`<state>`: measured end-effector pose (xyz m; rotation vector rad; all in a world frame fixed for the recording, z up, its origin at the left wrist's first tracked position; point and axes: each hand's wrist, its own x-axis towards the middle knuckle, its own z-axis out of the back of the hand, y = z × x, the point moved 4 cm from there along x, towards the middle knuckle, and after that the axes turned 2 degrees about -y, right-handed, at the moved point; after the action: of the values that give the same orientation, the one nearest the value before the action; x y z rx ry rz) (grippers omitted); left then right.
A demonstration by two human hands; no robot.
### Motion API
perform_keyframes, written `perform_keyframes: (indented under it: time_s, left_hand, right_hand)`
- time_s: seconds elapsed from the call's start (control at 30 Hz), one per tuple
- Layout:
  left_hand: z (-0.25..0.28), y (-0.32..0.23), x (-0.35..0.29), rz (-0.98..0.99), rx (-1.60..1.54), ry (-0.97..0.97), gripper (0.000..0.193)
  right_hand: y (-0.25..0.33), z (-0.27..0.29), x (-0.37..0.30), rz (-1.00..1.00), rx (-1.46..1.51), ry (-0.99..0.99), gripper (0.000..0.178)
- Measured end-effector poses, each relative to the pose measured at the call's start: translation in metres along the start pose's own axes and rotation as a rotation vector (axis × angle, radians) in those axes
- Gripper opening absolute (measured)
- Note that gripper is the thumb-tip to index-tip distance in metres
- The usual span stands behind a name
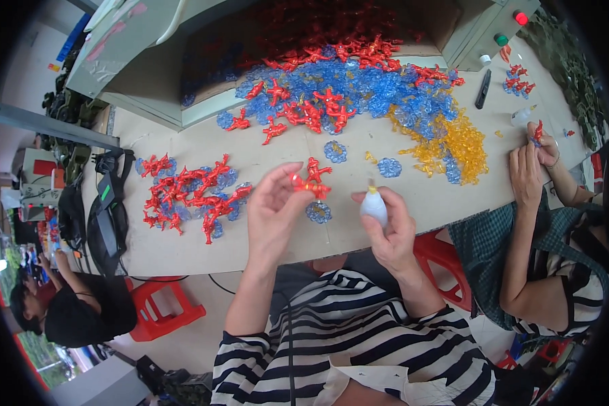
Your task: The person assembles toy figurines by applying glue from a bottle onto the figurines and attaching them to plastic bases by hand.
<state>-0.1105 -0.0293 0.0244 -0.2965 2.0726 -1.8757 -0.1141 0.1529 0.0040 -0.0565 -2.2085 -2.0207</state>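
My left hand (272, 215) pinches a small shiny red plastic figure (309, 187) between thumb and fingers. Just beyond it is another red figure (316, 169); whether the two touch I cannot tell. In my right hand (397, 237) is a white squeeze bottle (374, 208), its narrow yellowish nozzle pointing up and away from me. A clear blue flower-shaped disc (319, 212) lies on the table between my hands. Farther off lie two more, a left disc (335, 151) and a right disc (389, 167). A tiny yellow piece (370, 158) sits between those two.
Red figures on blue discs (189, 193) cluster at left. Heaped blue discs (392, 91), red figures (318, 111) and yellow pieces (457, 145) spread before an open-fronted cabinet (145, 95). At right are a black cutter (483, 89), another bottle (523, 116) and a co-worker's hands (529, 166).
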Motion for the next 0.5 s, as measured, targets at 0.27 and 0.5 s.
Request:
perform_keyframes:
  time_s: [0.27,0.5]
  left_hand:
    - [0.023,0.028,-0.056,0.218,-0.49,0.058,0.018]
    - [0.029,0.025,-0.068,-0.009,-0.1,-0.131,0.021]
  right_hand:
    - [0.04,0.007,-0.011,0.321,-0.283,0.225,0.033]
    - [0.054,-0.002,-0.018,0.417,-0.343,0.245,0.034]
